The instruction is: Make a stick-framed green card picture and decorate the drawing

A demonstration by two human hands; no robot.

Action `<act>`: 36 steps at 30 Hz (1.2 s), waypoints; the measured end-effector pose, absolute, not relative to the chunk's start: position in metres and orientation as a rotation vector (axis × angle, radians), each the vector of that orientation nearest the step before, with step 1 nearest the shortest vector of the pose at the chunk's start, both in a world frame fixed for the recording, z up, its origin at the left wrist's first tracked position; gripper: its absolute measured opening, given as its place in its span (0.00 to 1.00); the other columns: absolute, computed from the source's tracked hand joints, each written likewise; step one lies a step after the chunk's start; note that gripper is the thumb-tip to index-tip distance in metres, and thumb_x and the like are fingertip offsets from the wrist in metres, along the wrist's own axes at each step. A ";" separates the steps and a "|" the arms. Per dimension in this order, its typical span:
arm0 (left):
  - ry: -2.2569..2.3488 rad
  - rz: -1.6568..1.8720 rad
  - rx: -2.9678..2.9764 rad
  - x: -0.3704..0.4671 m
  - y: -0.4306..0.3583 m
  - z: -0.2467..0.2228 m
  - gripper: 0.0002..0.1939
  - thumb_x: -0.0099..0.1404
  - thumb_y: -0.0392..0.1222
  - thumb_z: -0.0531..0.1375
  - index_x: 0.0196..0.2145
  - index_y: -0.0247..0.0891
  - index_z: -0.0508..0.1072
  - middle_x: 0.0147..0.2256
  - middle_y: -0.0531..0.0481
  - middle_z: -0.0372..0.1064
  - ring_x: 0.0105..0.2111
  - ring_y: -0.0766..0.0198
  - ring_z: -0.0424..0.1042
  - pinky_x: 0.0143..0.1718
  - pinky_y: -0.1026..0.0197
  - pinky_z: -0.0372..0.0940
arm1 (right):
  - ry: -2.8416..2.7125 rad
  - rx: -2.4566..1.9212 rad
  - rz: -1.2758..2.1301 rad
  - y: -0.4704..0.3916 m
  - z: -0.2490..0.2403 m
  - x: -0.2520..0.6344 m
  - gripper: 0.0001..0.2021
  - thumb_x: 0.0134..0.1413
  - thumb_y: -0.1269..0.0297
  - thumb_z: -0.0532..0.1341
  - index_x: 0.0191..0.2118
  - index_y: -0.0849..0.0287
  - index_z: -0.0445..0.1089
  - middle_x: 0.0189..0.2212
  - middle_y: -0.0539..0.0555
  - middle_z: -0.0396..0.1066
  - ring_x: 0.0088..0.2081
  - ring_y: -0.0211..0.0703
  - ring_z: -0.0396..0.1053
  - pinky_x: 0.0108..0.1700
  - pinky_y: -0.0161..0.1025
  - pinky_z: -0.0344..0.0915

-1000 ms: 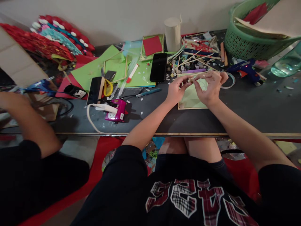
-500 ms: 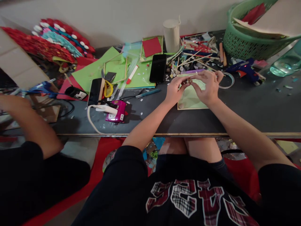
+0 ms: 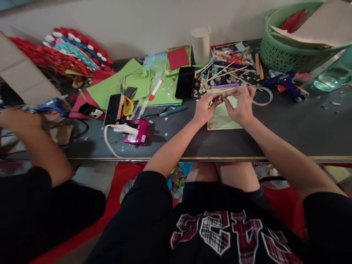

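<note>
My left hand (image 3: 205,107) and my right hand (image 3: 240,104) meet fingertip to fingertip, both closed in a pinch. Between them sits a small pale pebble-like piece (image 3: 220,98), mostly covered by the fingers; its exact kind is hard to make out. Beneath the hands lies a light green panel (image 3: 224,119) with a thin wooden stick frame, partly hidden by my fingers and wrists. A purple pen-like stick (image 3: 225,85) rests just behind it, and a roll of clear tape (image 3: 263,96) lies right of my right hand.
Behind are loose sticks and pebbles (image 3: 205,82), a black phone (image 3: 185,82) and a white cylinder (image 3: 200,45). A blue glue gun (image 3: 286,81) and green basket (image 3: 286,55) stand right. Left are a pink power adapter (image 3: 140,132) and a co-worker's arm (image 3: 41,146).
My hands keep the small piece pinched over the panel, with only slight finger movement. The whole view has shifted a little. The co-worker's hand at the left has moved slightly.
</note>
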State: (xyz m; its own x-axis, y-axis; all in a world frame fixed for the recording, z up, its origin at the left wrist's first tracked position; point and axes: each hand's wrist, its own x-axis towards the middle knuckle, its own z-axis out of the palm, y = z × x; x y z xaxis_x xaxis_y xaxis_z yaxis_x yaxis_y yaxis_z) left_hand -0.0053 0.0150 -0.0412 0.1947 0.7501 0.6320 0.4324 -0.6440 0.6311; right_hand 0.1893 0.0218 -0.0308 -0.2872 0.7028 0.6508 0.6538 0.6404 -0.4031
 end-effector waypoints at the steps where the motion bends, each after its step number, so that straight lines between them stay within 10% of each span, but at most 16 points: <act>1: 1.127 1.426 2.154 -0.005 0.016 -0.042 0.27 0.74 0.66 0.55 0.51 0.43 0.80 0.41 0.44 0.80 0.41 0.58 0.77 0.46 0.56 0.70 | -2.018 -1.049 0.070 0.022 -0.031 0.188 0.22 0.71 0.42 0.51 0.52 0.55 0.68 0.45 0.61 0.76 0.53 0.60 0.71 0.65 0.71 0.55; 20: 1.026 1.368 1.849 0.010 0.025 -0.057 0.34 0.69 0.73 0.57 0.48 0.38 0.80 0.37 0.46 0.79 0.35 0.63 0.75 0.37 0.62 0.68 | -2.087 -0.974 0.016 0.027 -0.044 0.186 0.13 0.72 0.54 0.46 0.45 0.52 0.64 0.45 0.61 0.74 0.52 0.57 0.69 0.61 0.68 0.61; 36: 1.082 1.419 2.018 -0.007 0.025 -0.050 0.22 0.75 0.62 0.60 0.53 0.43 0.79 0.46 0.44 0.80 0.41 0.59 0.78 0.39 0.59 0.69 | -1.920 -1.105 0.068 0.020 -0.029 0.190 0.25 0.67 0.37 0.56 0.52 0.53 0.67 0.49 0.63 0.77 0.58 0.65 0.69 0.66 0.73 0.53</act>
State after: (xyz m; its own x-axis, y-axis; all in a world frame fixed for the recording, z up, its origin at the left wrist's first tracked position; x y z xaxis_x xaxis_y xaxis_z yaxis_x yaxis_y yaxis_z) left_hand -0.0070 0.0247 -0.0501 0.1653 0.8001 0.5767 0.3443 -0.5947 0.7265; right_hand 0.1900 0.0205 -0.0294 -0.2031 0.7162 0.6676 0.6675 0.6001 -0.4408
